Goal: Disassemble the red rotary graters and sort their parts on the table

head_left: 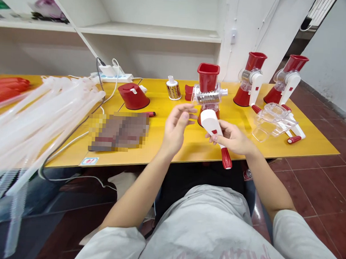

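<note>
My right hand (232, 139) is closed around a white crank handle (211, 122) with a red grip, held over the table's front edge. Close behind it stands a rotary grater (209, 79) with a red hopper, a clear housing and a metal drum (207, 97) inside; a white stub sticks out of its right side, with no crank on it. My left hand (177, 126) is open and empty, fingers spread, just left of the grater's housing. Part of the grater's base is hidden behind the crank handle.
Two assembled graters (244, 96) stand back right, behind clear plastic parts (272, 120) and another crank (297, 131). Left are a red base (133, 96), a spare drum (174, 89), a power strip (115, 78), cables and long clear plastic bags (47, 116). A blurred patch (119, 131) covers something.
</note>
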A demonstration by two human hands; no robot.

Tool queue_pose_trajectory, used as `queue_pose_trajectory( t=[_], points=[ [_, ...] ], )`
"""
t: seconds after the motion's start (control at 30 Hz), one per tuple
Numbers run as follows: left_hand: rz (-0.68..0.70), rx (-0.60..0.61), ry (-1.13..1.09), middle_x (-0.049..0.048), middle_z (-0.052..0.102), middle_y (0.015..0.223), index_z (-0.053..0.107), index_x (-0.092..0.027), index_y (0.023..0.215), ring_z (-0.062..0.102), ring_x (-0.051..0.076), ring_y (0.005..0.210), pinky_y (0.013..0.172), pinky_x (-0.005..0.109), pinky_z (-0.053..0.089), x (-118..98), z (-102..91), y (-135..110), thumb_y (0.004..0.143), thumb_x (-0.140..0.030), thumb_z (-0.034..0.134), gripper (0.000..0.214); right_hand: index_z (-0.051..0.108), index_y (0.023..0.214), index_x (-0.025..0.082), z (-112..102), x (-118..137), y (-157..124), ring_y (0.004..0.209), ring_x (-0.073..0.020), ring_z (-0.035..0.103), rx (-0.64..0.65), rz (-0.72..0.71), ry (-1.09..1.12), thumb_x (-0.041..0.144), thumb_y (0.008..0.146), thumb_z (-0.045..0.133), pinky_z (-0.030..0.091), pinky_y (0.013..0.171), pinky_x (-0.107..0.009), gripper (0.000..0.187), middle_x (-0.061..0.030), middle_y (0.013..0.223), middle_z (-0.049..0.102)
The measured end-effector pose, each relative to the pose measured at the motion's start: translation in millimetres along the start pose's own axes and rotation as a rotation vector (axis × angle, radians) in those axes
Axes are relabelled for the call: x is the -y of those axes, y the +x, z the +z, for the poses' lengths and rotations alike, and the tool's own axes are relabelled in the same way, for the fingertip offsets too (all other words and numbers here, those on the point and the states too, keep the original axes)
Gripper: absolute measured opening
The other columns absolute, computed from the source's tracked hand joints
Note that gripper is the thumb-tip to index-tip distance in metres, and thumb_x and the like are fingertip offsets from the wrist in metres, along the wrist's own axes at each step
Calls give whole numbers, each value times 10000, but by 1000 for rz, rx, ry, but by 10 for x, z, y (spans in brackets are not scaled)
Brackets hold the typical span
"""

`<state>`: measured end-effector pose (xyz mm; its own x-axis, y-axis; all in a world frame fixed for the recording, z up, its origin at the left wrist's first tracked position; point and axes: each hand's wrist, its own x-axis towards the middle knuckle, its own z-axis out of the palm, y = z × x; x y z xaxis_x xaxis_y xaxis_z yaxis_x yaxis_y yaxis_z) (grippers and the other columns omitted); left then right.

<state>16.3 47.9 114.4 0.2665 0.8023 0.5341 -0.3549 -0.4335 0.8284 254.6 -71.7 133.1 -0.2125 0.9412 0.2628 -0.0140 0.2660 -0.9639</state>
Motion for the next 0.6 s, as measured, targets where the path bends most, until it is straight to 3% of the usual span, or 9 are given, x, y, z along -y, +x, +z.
queue_pose_trajectory(
  t=[0.07,0.17,0.27,0.43,0.6],
  points=[
    [27,116,-54,144,918,1377,853,-252,1497,871,253,1100,959,343,719,-64,133,-233,1105,-865,955,735,844,1302,214,89,68,-24,996,-213,851,25,-20,-15,629,1119,1029,722,931,-351,490,-86,1153,909],
    [-48,288,-137,199,929,1440,842,-214,1609,828,208,854,751,317,679,-89,273,-409,1089,-839,992,827,858,1246,207,201,131,-32,919,-205,850,98,15,30,641,1115,1042,728,865,-331,490,-51,1028,871],
    [-146,321,-218,240,939,1454,887,-186,1577,684,119,620,569,274,564,-102,308,-420,1109,-880,936,839,832,1200,214,269,120,5,863,-201,864,146,79,130,666,1014,1131,756,851,-341,573,-44,1049,883],
    [-174,320,-215,250,966,1428,954,-158,1392,734,135,648,661,294,671,-190,239,-345,921,-813,1154,832,807,1068,206,333,43,68,854,-210,865,114,105,110,900,955,1077,739,845,-344,753,-79,1023,907],
    [-198,451,-276,259,945,1508,920,-165,1434,878,205,723,693,324,756,-290,171,-298,980,-732,1147,761,782,939,211,423,19,49,708,-169,759,45,55,15,1065,1013,884,648,715,-310,863,-40,838,814]
  ],
)
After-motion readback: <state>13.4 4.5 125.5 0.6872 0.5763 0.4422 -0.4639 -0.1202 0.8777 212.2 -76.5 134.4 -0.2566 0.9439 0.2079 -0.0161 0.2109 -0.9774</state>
